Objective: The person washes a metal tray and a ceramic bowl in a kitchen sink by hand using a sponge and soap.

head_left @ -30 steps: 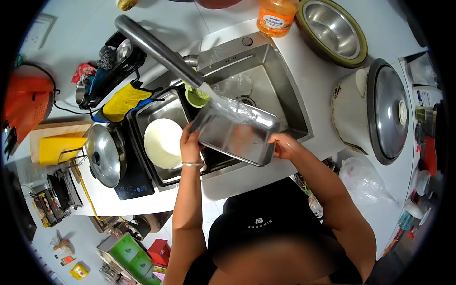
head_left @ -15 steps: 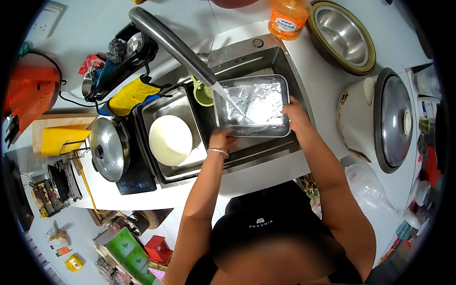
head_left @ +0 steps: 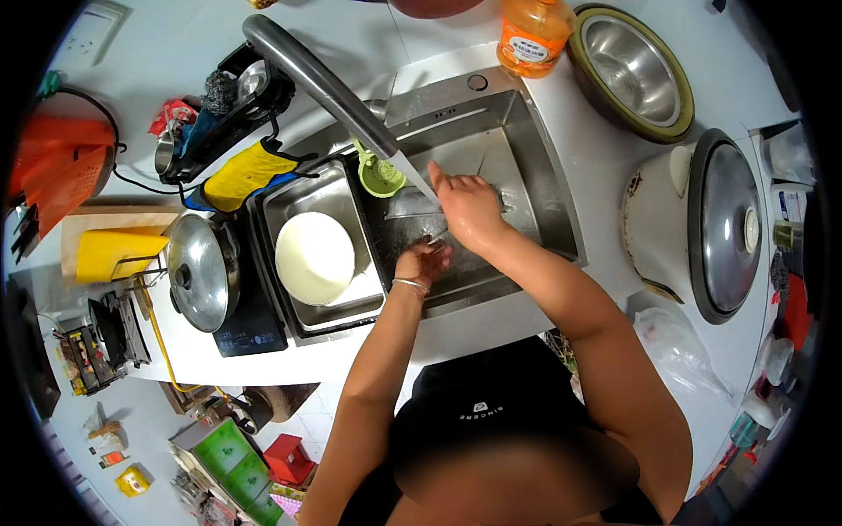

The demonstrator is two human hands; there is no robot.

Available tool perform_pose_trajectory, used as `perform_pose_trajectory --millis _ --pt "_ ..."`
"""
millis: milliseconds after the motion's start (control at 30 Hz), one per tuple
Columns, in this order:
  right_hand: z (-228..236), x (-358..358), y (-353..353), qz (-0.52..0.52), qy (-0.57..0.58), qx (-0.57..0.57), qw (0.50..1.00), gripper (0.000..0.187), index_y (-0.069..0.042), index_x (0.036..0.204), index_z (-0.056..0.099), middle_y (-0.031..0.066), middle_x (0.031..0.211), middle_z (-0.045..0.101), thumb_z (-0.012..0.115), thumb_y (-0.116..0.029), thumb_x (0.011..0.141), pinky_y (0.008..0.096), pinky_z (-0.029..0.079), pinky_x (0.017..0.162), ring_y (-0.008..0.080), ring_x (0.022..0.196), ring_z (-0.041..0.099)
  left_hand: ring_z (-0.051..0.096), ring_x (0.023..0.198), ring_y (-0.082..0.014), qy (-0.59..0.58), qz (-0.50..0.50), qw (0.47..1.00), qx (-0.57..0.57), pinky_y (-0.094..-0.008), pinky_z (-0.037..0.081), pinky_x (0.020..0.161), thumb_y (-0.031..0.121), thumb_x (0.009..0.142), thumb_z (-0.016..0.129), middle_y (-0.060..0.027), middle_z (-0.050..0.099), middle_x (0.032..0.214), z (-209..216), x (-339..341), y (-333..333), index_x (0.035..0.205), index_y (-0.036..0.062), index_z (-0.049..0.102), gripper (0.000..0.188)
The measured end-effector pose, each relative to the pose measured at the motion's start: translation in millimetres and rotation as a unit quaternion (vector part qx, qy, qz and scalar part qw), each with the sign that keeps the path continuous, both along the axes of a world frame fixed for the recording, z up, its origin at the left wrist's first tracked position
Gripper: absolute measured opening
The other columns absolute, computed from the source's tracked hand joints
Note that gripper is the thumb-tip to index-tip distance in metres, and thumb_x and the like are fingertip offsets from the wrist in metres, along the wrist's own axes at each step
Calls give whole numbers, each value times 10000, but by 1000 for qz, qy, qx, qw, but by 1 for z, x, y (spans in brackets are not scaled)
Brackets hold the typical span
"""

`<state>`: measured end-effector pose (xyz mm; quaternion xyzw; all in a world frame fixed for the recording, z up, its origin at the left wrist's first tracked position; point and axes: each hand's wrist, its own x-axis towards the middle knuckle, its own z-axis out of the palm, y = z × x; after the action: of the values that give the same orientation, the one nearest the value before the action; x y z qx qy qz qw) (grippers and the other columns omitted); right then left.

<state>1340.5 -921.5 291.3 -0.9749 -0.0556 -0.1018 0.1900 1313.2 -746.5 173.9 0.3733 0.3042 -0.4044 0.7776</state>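
Water runs from a grey faucet (head_left: pixel 329 92) into the right basin of a steel sink (head_left: pixel 544 175). Under the stream is a shiny rectangular tray (head_left: pixel 410 203), now tilted and largely hidden by my hands. My left hand (head_left: pixel 424 261) is closed, its curled fingers at the near side of the tray; the exact grip is partly hidden. My right hand (head_left: pixel 471 206) lies over the tray beside the stream, thumb and fingers apart. A green strainer cup (head_left: pixel 381 178) sits just left of the tray. A cream bowl (head_left: pixel 316 259) stands in the left basin.
An orange soap bottle (head_left: pixel 531 39) and nested bowls (head_left: pixel 631 66) stand behind the sink, at right. A large lidded pot (head_left: pixel 667 219) is on the right. Left of the sink, a lidded pan (head_left: pixel 203 273) rests on a black cooktop (head_left: pixel 253 329). A yellow glove (head_left: pixel 241 175) hangs behind.
The tray, earlier broad side up between both hands, is now tilted and mostly covered. My right hand has moved left from its right edge to the stream; my left hand has shifted slightly.
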Motion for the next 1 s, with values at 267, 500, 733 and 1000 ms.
perform_pose_trajectory --millis 267,500,733,1000 --pt "-7 -43 -14 86 -29 8 996 439 10 1191 505 141 988 602 508 -98 766 403 447 797 282 928 574 613 938 -286 -55 202 954 -213 -444 435 921 283 827 607 -117 642 892 80 -7 -19 824 70 604 213" --pt "6 -31 -58 87 371 491 783 504 49 1138 529 110 902 612 678 -305 812 306 468 745 156 830 578 630 842 -252 -5 164 978 -125 -408 518 770 118 838 585 -123 648 877 93 -18 -10 962 24 592 156" --pt "4 153 -38 -5 210 381 900 707 42 1343 316 230 1344 388 640 -282 805 337 365 985 265 1225 419 658 812 -239 -130 171 976 -37 -371 555 725 98 844 579 -108 663 906 148 -46 24 945 14 604 133" --pt "44 136 -10 -21 411 530 741 482 -76 1290 448 60 1230 530 295 -403 971 314 419 918 165 1092 526 642 873 -227 -226 146 962 45 -373 529 779 63 834 575 -119 656 967 206 -47 49 1009 -29 609 201"
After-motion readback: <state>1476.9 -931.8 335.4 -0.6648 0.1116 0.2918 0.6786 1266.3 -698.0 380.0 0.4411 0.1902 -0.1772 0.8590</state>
